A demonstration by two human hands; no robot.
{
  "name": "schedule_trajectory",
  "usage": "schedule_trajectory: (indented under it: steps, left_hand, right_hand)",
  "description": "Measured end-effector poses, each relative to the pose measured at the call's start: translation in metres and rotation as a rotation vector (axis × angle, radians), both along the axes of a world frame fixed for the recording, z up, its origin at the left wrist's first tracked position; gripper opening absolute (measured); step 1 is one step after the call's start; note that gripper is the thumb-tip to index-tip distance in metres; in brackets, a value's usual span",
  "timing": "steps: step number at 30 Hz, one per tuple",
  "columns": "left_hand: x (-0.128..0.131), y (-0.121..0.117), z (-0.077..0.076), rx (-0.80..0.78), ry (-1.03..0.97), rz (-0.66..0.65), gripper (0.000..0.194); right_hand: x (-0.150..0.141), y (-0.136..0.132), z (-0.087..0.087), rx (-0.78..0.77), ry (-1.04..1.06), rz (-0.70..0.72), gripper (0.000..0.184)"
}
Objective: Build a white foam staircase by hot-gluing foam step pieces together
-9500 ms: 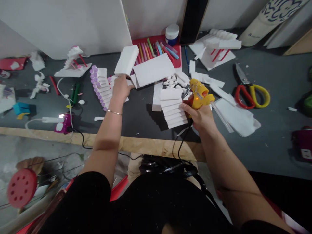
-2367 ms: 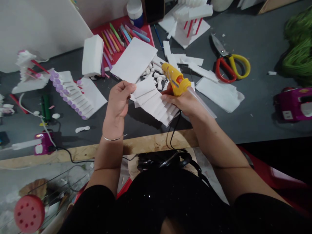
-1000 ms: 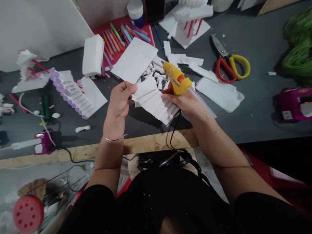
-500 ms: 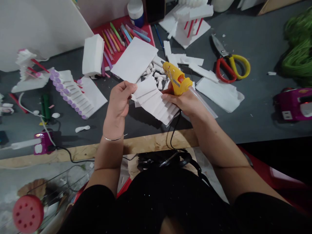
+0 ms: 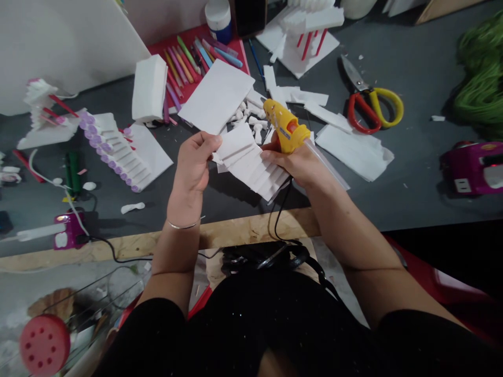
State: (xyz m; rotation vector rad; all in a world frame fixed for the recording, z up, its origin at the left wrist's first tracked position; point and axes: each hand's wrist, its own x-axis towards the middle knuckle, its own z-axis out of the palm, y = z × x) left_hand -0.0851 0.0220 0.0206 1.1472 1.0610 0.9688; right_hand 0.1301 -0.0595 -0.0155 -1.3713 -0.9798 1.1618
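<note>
My left hand (image 5: 194,165) pinches the upper end of a white foam staircase (image 5: 251,165) made of stacked strips, lifted over the grey table (image 5: 412,173). My right hand (image 5: 301,162) grips a yellow glue gun (image 5: 283,125) with a clear glue stick out the back, and also steadies the staircase's right side. The gun's nozzle points up and left, just past the top step. A black cord hangs from the gun over the table's wooden edge.
A second foam staircase with purple caps (image 5: 112,152) lies left. A foam block (image 5: 149,89), a white sheet (image 5: 216,97), a red tray of markers (image 5: 196,55), red-and-yellow scissors (image 5: 369,102), foam scraps (image 5: 353,149), purple glue guns (image 5: 66,233) and green yarn (image 5: 481,84) surround the hands.
Since 9.5 s ago my left hand left the foam block and took the staircase, which came off the table. Over the last second almost nothing has moved.
</note>
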Motion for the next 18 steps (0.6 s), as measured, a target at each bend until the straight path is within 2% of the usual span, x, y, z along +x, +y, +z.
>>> schedule_trajectory:
  steps: [12,18]
  left_hand:
    - [-0.0003,0.002,-0.0026,0.027,0.033,0.038,0.036]
    - [-0.0002,0.002,-0.0004,0.015,0.032,0.048,0.033]
  right_hand:
    - [0.0014,-0.0014,-0.0066,0.017,-0.006,0.009,0.049]
    - [-0.0006,-0.0031,0.0033,0.01,0.054,-0.008,0.041]
